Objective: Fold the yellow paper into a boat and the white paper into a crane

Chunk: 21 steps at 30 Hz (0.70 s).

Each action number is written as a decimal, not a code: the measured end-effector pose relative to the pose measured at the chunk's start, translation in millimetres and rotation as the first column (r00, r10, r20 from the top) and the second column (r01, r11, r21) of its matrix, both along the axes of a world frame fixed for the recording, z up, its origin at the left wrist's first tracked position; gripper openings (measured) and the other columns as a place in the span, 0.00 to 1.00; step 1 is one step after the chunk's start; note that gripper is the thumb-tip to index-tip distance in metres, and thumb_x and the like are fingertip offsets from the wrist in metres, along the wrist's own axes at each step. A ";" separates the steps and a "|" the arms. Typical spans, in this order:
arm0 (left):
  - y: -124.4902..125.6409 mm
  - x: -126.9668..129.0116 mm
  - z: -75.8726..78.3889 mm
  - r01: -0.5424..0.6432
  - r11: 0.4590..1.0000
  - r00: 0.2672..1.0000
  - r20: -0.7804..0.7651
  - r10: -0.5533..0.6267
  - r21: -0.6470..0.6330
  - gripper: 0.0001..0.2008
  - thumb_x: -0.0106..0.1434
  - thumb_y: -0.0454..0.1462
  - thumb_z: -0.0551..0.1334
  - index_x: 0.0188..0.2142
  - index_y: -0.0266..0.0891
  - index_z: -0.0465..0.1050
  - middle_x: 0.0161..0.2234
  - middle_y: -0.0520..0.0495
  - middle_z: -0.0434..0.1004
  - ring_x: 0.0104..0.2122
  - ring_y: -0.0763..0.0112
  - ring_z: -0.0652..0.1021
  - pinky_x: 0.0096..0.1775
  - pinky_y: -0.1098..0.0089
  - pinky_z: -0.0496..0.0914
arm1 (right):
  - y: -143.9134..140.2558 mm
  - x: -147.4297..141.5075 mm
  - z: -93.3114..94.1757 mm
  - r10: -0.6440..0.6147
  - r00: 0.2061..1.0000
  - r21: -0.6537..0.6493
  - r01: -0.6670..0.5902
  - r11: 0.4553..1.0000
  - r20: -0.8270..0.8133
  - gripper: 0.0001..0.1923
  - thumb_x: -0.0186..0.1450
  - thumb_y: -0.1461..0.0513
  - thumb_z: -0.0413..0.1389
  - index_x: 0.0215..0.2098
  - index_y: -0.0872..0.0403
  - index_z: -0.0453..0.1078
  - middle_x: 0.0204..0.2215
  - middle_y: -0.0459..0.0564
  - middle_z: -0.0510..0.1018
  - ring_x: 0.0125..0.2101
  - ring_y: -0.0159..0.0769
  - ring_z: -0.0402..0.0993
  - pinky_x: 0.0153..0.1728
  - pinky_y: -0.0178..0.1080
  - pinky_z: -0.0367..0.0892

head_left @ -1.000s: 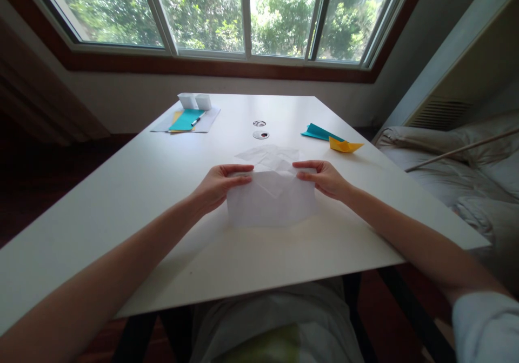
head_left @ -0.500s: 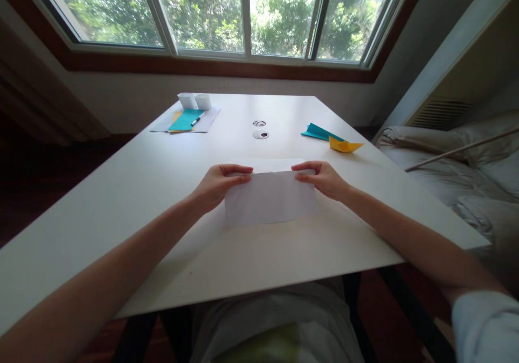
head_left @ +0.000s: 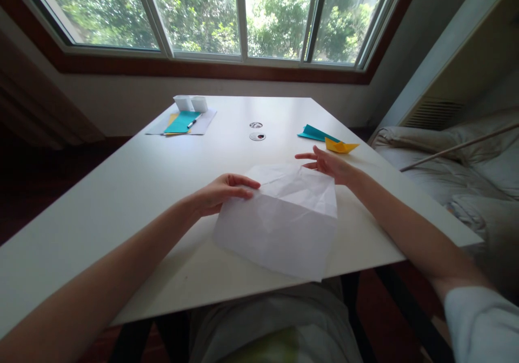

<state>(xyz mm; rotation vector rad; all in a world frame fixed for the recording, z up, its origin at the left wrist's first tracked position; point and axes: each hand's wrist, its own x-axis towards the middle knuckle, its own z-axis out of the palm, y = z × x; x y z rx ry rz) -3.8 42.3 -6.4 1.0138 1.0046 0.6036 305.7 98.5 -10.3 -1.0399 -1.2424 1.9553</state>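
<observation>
Paper (head_left: 279, 228), white and creased, lies on the tabletop (head_left: 133, 190) between your two hands, turned at an angle so that its near corner reaches the tabletop's near edge. Your left hand (head_left: 221, 192) rests on the left edge of the sheet; its fingers (head_left: 243, 182) are curled and pinch that edge, with the thumb under or against the paper. Your right hand (head_left: 328, 164) is just past the far right corner of the sheet, and its fingers (head_left: 306, 156) are spread and released, grasping nothing; I cannot tell if the heel of this hand touches the paper. Beyond your right fingers, near to them, you see a yellow folded boat (head_left: 340, 146) and a teal folded paper (head_left: 314, 133) touching each other. Far beyond your left fingers lie a teal sheet (head_left: 180, 122) with a pen (head_left: 191, 122) and two small white boxes (head_left: 190, 103).
</observation>
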 end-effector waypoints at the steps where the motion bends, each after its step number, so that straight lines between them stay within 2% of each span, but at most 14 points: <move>1: -0.7 0.7 0.5 0.036 0.999 0.999 -0.015 -0.036 -0.017 0.14 0.40 0.33 0.72 0.30 0.39 0.79 0.24 0.47 0.78 0.22 0.70 0.76 0.24 0.72 0.72 | -1.3 -0.6 -0.4 0.036 0.999 -0.001 -0.036 0.999 0.008 0.23 0.66 0.49 0.45 0.52 0.52 0.66 0.35 0.52 0.80 0.33 0.35 0.77 0.33 0.37 0.72; 3: -1.3 1.1 0.7 0.082 0.996 0.996 -0.036 -0.084 -0.041 0.15 0.40 0.33 0.72 0.31 0.38 0.79 0.26 0.46 0.79 0.23 0.68 0.77 0.25 0.71 0.73 | -5.5 -4.0 -1.3 0.109 0.994 0.016 -0.109 0.994 0.006 0.22 0.65 0.52 0.49 0.55 0.50 0.63 0.33 0.50 0.80 0.31 0.33 0.77 0.31 0.33 0.72; 6: -0.8 0.1 -1.1 0.114 0.992 0.992 -0.040 -0.117 -0.055 0.17 0.41 0.34 0.72 0.34 0.39 0.78 0.27 0.46 0.79 0.24 0.67 0.77 0.27 0.70 0.74 | -13.8 -12.6 -1.3 0.234 0.972 0.052 -0.234 0.971 0.022 0.29 0.60 0.59 0.58 0.59 0.47 0.57 0.35 0.48 0.80 0.32 0.33 0.77 0.30 0.33 0.73; 8: -0.4 -1.0 -2.7 0.131 0.990 0.991 -0.013 -0.132 -0.048 0.21 0.44 0.34 0.71 0.40 0.41 0.77 0.31 0.46 0.79 0.26 0.67 0.78 0.28 0.70 0.74 | -18.4 -18.0 -0.8 0.267 0.962 0.056 -0.270 0.961 0.048 0.32 0.57 0.62 0.60 0.58 0.46 0.57 0.40 0.49 0.79 0.35 0.35 0.77 0.33 0.36 0.74; 10: -0.4 -2.5 -3.3 0.120 0.993 0.991 0.063 -0.118 -0.017 0.26 0.48 0.36 0.69 0.49 0.45 0.72 0.39 0.45 0.78 0.30 0.67 0.78 0.31 0.70 0.74 | -20.3 -20.6 -1.2 0.255 0.966 0.067 -0.258 0.964 0.050 0.31 0.56 0.64 0.61 0.56 0.47 0.61 0.43 0.50 0.78 0.36 0.35 0.77 0.35 0.36 0.74; 12: -0.7 -4.6 -2.7 0.069 0.997 0.980 0.187 -0.072 0.023 0.30 0.53 0.41 0.66 0.56 0.49 0.63 0.45 0.45 0.76 0.36 0.64 0.78 0.35 0.68 0.73 | -19.3 -19.6 -2.9 0.218 0.976 0.079 -0.219 0.972 0.032 0.27 0.56 0.65 0.61 0.53 0.48 0.64 0.41 0.49 0.78 0.36 0.34 0.77 0.36 0.35 0.74; 15: -1.1 -8.9 0.1 0.001 0.998 0.927 0.375 -0.023 0.060 0.33 0.58 0.51 0.58 0.61 0.50 0.53 0.47 0.44 0.74 0.41 0.58 0.77 0.41 0.61 0.71 | -13.9 -14.0 -7.2 0.116 0.993 0.097 -0.114 0.989 -0.017 0.23 0.56 0.65 0.61 0.50 0.49 0.68 0.38 0.47 0.79 0.35 0.32 0.77 0.35 0.33 0.74; 18: -0.9 -12.0 1.9 -0.099 0.993 0.866 0.496 0.055 0.063 0.33 0.59 0.55 0.53 0.60 0.45 0.54 0.46 0.42 0.74 0.41 0.56 0.76 0.42 0.58 0.70 | -7.2 -9.6 -12.1 -0.052 0.995 0.118 0.062 0.991 -0.087 0.20 0.55 0.65 0.62 0.47 0.49 0.71 0.36 0.45 0.80 0.33 0.30 0.76 0.35 0.32 0.74; 21: 0.8 -11.3 0.7 -0.203 0.978 0.821 0.551 0.148 0.040 0.31 0.58 0.55 0.55 0.56 0.43 0.59 0.40 0.42 0.76 0.39 0.59 0.77 0.41 0.58 0.70 | -1.6 -9.7 -17.2 -0.237 0.962 0.137 0.255 0.957 -0.138 0.17 0.54 0.64 0.63 0.43 0.50 0.73 0.32 0.45 0.80 0.30 0.29 0.76 0.31 0.31 0.73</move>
